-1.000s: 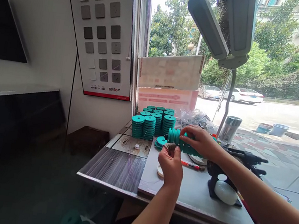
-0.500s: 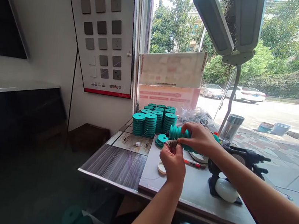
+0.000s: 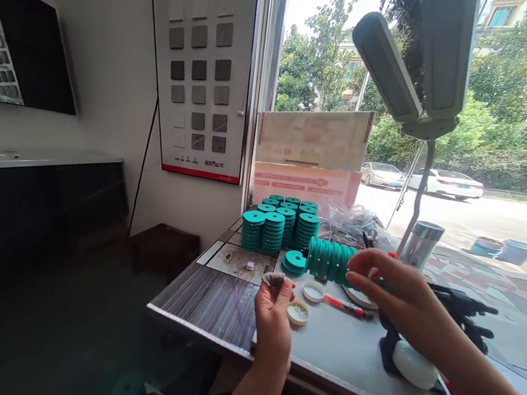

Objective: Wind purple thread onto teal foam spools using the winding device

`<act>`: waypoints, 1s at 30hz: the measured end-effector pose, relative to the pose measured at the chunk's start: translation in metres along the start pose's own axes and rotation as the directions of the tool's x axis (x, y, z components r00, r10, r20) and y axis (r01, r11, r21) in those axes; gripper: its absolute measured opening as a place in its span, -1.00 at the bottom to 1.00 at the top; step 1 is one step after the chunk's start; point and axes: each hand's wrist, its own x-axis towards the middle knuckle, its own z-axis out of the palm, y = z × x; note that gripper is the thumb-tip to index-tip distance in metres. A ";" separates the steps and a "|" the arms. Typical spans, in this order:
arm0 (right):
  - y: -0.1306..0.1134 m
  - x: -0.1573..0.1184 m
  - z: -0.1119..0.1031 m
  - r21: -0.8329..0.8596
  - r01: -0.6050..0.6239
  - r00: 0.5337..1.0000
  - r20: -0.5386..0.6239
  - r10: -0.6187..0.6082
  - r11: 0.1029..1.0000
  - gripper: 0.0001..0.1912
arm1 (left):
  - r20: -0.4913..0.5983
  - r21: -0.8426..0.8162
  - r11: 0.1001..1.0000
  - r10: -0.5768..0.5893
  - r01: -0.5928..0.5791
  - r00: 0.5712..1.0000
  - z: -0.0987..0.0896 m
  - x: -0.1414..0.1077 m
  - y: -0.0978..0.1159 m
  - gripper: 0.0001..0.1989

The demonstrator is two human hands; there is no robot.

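While left hand (image 3: pixel 273 316) pinches greyish scrap (image 3: pixel 273 280), right hand (image 3: pixel 393 284), fingers parted, is apparently handling teal spool row (image 3: pixel 330 260) toward far edge of table (image 3: pixel 205 294), next move calling for precise fingertips.

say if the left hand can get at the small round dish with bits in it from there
Probably yes: the left hand is right beside the dish, which is open on top, and nothing seems to stand between them. The grey cloth it holds might hinder it, though.
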 end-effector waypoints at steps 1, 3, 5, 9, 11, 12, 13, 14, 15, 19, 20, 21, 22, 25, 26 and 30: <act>-0.001 -0.007 0.005 0.003 0.010 1.000 0.009 -0.010 1.000 -0.58 | -0.010 -0.019 0.999 -0.031 0.031 0.999 -0.001 0.000 0.000 -0.67; -0.002 -0.016 0.017 -0.007 0.027 0.999 0.027 -0.027 1.000 -0.61 | -0.007 -0.051 0.993 -0.108 0.108 0.994 -0.003 -0.001 0.000 -0.63; -0.001 -0.019 0.029 -0.023 0.033 0.999 0.031 -0.033 0.999 -0.66 | 0.001 -0.060 0.987 -0.147 0.147 0.989 -0.004 -0.002 -0.001 -0.57; -0.006 -0.019 0.045 -0.011 0.067 0.997 0.044 -0.066 0.998 -0.71 | 0.020 0.010 0.992 -0.129 0.129 0.991 -0.008 -0.007 0.003 -0.49; -0.012 -0.020 0.050 0.013 0.083 0.995 0.055 -0.083 0.996 -0.72 | 0.055 0.062 0.988 -0.143 0.139 0.988 -0.012 -0.011 0.007 -0.49; -0.016 -0.021 0.051 0.029 0.084 0.994 0.062 -0.086 0.996 -0.73 | 0.082 0.085 0.984 -0.162 0.155 0.983 -0.014 -0.013 0.009 -0.49; -0.019 -0.022 0.053 0.049 0.084 0.994 0.070 -0.088 0.995 -0.72 | 0.111 0.108 0.979 -0.187 0.175 0.976 -0.017 -0.016 0.011 -0.50; -0.021 -0.023 0.055 0.069 0.085 0.993 0.080 -0.090 0.994 -0.72 | 0.142 0.127 0.972 -0.213 0.195 0.967 -0.019 -0.019 0.011 -0.51; -0.023 -0.024 0.056 0.089 0.083 0.992 0.092 -0.092 0.993 -0.71 | 0.171 0.138 0.967 -0.237 0.215 0.956 -0.021 -0.022 0.012 -0.52; -0.022 -0.027 0.061 0.137 0.029 0.989 0.143 -0.048 0.990 -0.68 | 0.251 0.145 0.951 -0.301 0.272 0.920 -0.027 -0.033 0.008 -0.55; -0.021 -0.028 0.061 0.142 0.013 0.989 0.146 -0.034 0.990 -0.68 | 0.275 0.157 0.948 -0.310 0.276 0.910 -0.028 -0.034 0.007 -0.56; -0.019 -0.030 0.060 0.144 0.002 0.989 0.146 -0.024 0.990 -0.67 | 0.300 0.175 0.946 -0.315 0.272 0.900 -0.029 -0.036 0.007 -0.58; -0.017 -0.031 0.059 0.146 -0.007 0.990 0.142 -0.014 0.989 -0.67 | 0.329 0.198 0.944 -0.319 0.265 0.889 -0.030 -0.036 0.008 -0.60; -0.009 -0.038 0.055 0.144 -0.037 0.994 0.109 0.022 0.989 -0.65 | 0.409 0.251 0.932 -0.348 0.263 0.844 -0.034 -0.039 0.013 -0.64; -0.005 -0.041 0.054 0.135 -0.045 0.995 0.098 0.032 0.990 -0.64 | 0.424 0.254 0.928 -0.360 0.273 0.831 -0.036 -0.040 0.015 -0.65; 0.009 -0.060 0.064 -0.003 0.026 0.977 0.212 -0.025 1.000 -0.66 | 0.365 0.223 0.922 -0.380 0.316 0.850 -0.049 -0.046 0.025 -0.70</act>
